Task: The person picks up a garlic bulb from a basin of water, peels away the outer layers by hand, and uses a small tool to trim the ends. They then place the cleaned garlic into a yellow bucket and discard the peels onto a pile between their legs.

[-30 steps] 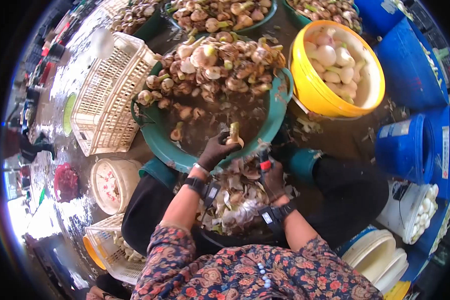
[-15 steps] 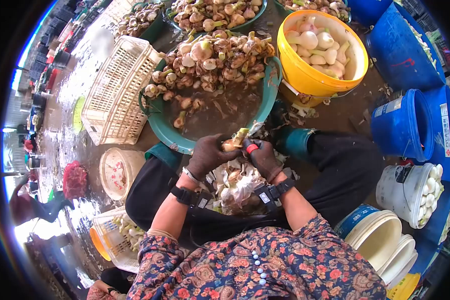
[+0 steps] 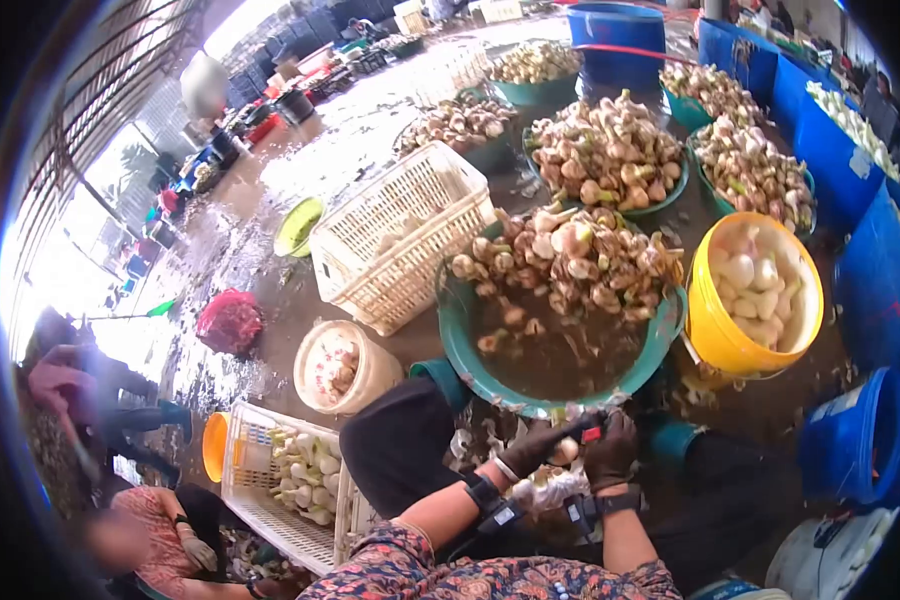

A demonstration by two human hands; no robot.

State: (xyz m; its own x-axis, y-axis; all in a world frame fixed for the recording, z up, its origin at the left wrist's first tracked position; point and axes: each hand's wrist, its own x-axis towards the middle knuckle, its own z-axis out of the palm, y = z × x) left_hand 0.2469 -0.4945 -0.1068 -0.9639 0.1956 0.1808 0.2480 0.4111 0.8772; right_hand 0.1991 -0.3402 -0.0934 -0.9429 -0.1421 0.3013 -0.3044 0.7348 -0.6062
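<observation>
My left hand (image 3: 532, 448), in a dark glove, is closed around a pale garlic bulb (image 3: 563, 452) that shows partly between the hands. Close against it, my right hand (image 3: 611, 446) is also gloved and closed, with a small red piece (image 3: 592, 435) at its fingers; what it grips is hidden. Both hands are at the near rim of a green basin (image 3: 454, 345) holding dirty water and brown unpeeled bulbs (image 3: 580, 262). Below them lies a heap of pale skins (image 3: 550, 490). A yellow bucket (image 3: 708, 325) of peeled bulbs stands to the right.
White crates (image 3: 410, 240) and a cream bucket (image 3: 308, 375) stand left. A crate of stemmed bulbs (image 3: 305, 475) is at lower left, near a co-worker (image 3: 160, 540). More basins of bulbs (image 3: 610, 155) lie beyond; blue containers (image 3: 875, 290) line the right.
The view has swung left and up, so the basin and hands appear farther right and lower, and the co-worker shows more. The bulb sits lower between my hands, its stem end now hidden.
</observation>
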